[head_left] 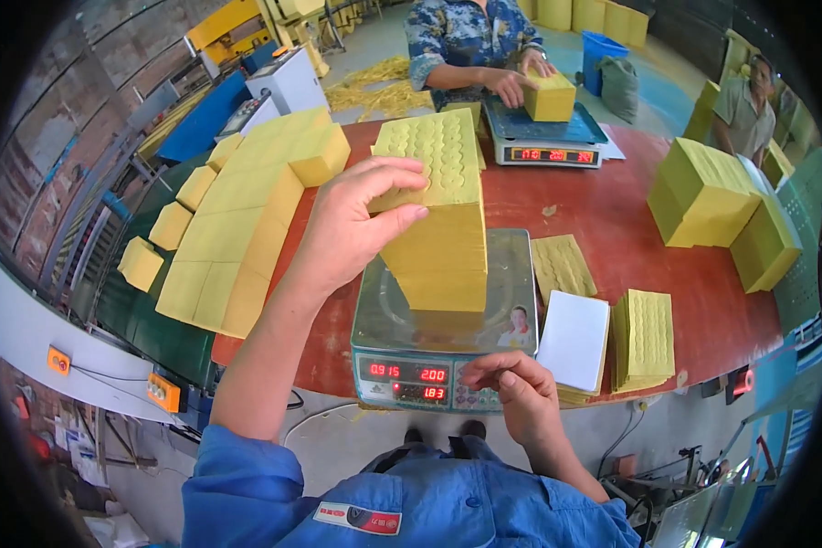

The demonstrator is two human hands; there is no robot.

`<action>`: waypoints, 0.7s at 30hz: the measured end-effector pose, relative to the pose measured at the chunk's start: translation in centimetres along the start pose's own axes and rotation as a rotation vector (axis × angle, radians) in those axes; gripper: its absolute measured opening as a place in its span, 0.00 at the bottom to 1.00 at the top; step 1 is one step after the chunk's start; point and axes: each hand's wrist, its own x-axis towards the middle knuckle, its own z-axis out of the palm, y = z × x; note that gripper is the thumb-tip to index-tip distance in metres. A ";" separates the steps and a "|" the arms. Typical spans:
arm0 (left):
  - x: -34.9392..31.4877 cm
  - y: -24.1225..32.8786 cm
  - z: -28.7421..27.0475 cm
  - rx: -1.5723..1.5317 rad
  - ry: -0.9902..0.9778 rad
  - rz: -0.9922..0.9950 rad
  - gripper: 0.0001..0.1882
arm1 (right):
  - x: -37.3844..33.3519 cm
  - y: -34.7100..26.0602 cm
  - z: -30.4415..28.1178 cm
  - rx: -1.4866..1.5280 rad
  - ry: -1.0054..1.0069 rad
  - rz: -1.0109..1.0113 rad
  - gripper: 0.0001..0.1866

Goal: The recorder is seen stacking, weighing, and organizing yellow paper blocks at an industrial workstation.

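A tall stack of yellow paper sheets, embossed with wavy rows on top, stands on the steel pan of a digital scale. My left hand is closed on the stack's upper left corner, fingers over the top and thumb at the near edge. Beside the scale's keypad, my right hand hovers with loosely bent fingers and its thumb apart, holding nothing visible. Red digits glow on the scale's front display. Just right of the scale lie a few loose yellow sheets, a white-topped pile and a small yellow bundle.
Yellow paper blocks fill the left side beside a green surface, and more blocks stand at the right of the red table. Across it, a person in patterned sleeves handles a yellow block on another scale. Another person stands far right.
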 end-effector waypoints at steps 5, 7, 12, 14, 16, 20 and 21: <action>0.4 -0.9 -0.1 -0.093 0.018 0.042 0.09 | 0.4 0.5 1.0 -0.007 0.010 0.062 0.17; 0.1 -0.6 -0.3 -0.057 -0.002 0.039 0.06 | 0.3 0.8 1.7 -0.003 -0.001 0.045 0.17; -0.3 -0.5 -0.7 0.116 0.142 0.288 0.04 | -0.6 1.2 3.4 -0.048 0.068 0.030 0.17; -0.7 0.3 -0.1 0.228 0.238 0.491 0.05 | -1.1 1.3 3.7 -0.077 0.139 -0.001 0.17; -2.6 2.2 0.8 0.277 0.242 0.636 0.06 | -1.7 1.3 3.3 0.028 0.113 -0.048 0.21; -10.8 4.2 1.6 0.348 0.060 0.759 0.08 | -1.3 0.2 4.4 0.316 0.106 -0.077 0.34; -12.3 4.4 1.9 0.299 0.034 0.776 0.08 | -1.5 -0.7 5.5 0.282 0.204 -0.039 0.39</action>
